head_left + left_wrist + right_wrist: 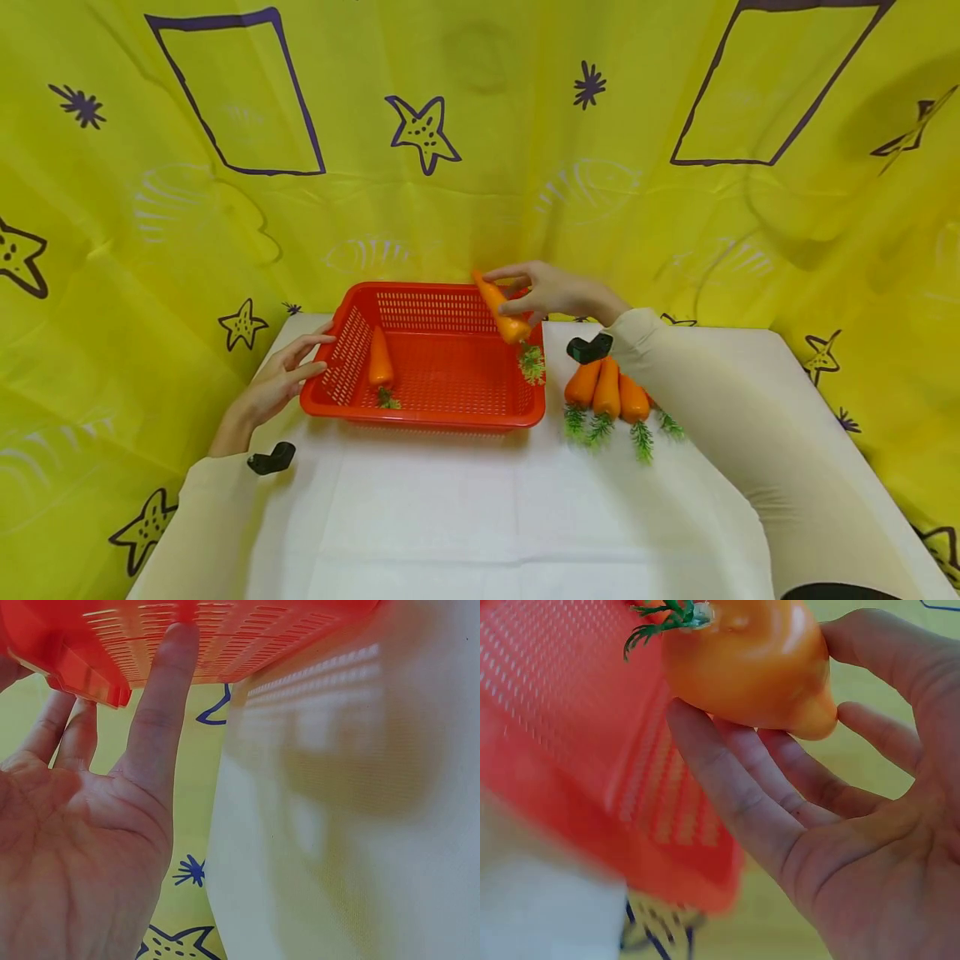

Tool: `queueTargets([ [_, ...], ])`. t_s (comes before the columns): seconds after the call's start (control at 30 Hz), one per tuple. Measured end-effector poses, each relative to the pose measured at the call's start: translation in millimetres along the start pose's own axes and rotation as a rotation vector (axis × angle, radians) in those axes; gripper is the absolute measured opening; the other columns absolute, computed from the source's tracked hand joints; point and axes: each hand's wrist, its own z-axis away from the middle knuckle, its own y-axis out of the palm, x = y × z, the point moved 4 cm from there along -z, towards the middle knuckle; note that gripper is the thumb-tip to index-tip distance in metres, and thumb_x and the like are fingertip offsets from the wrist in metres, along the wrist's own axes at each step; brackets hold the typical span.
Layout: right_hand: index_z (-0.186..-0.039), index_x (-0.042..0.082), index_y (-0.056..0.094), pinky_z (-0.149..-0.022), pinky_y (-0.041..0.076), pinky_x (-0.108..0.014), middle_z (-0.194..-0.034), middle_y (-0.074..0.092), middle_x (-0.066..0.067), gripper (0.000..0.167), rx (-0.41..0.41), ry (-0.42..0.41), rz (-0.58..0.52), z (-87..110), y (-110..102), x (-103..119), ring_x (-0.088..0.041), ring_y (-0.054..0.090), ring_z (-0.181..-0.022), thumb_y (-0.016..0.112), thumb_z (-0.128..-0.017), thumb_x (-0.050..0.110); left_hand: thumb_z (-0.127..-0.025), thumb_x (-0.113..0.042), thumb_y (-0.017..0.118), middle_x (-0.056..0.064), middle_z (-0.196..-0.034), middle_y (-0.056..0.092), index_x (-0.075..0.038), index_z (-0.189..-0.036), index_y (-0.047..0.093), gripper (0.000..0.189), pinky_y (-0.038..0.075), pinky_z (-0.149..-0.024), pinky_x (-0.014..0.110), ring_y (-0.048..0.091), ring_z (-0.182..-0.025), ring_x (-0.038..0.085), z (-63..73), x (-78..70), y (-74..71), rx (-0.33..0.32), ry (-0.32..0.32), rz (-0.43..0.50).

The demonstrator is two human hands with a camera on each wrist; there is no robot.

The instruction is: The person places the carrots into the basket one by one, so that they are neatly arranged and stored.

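Note:
My right hand [536, 292] pinches an orange carrot [501, 310] with green leaves between thumb and fingers, above the right end of a red plastic basket [420, 421]. In the right wrist view, the carrot [742, 664] is close up, its thick leafy end towards the camera. My left hand [281, 375] holds the basket's left rim. The left wrist view has one digit of the left hand [82, 847] against the slotted wall [225, 637], while other fingertips are hidden behind the rim. Another carrot [380, 358] lies inside the basket, at its left.
Several carrots [606, 390] lie side by side right of the basket, partly covered by my right forearm. A white cloth [420, 508] covers the table. Yellow patterned fabric [495, 150] rises behind the basket and along both sides.

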Motion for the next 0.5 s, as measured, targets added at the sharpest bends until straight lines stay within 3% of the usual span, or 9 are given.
queueTargets([
  [0.2,-0.157,0.017,0.044,-0.079,0.061,-0.047,-0.135,0.059,-0.018,0.063,0.036,-0.026,-0.015,-42.1,37,-2,-0.026,0.067,-0.101,0.069,-0.099,0.014,-0.106,-0.004,0.051,0.003,-0.173,0.009,0.002,-0.147,0.043,0.042,0.053,-0.096,0.025,0.005,-0.156,0.038,0.9,-1.4,-0.5,-0.014,-0.006,-0.015],
  [0.5,-0.156,0.015,0.045,-0.080,0.061,-0.047,-0.127,0.064,-0.017,0.061,0.036,0.069,-0.170,-91.7,81,-17,-0.025,0.070,-0.091,0.068,-0.099,0.008,-0.106,-0.005,0.052,0.004,-0.173,0.006,0.003,-0.147,0.041,0.043,0.050,-0.097,0.022,0.000,-0.156,0.038,1.0,-2.5,1.2,-0.008,-0.005,-0.018],
])
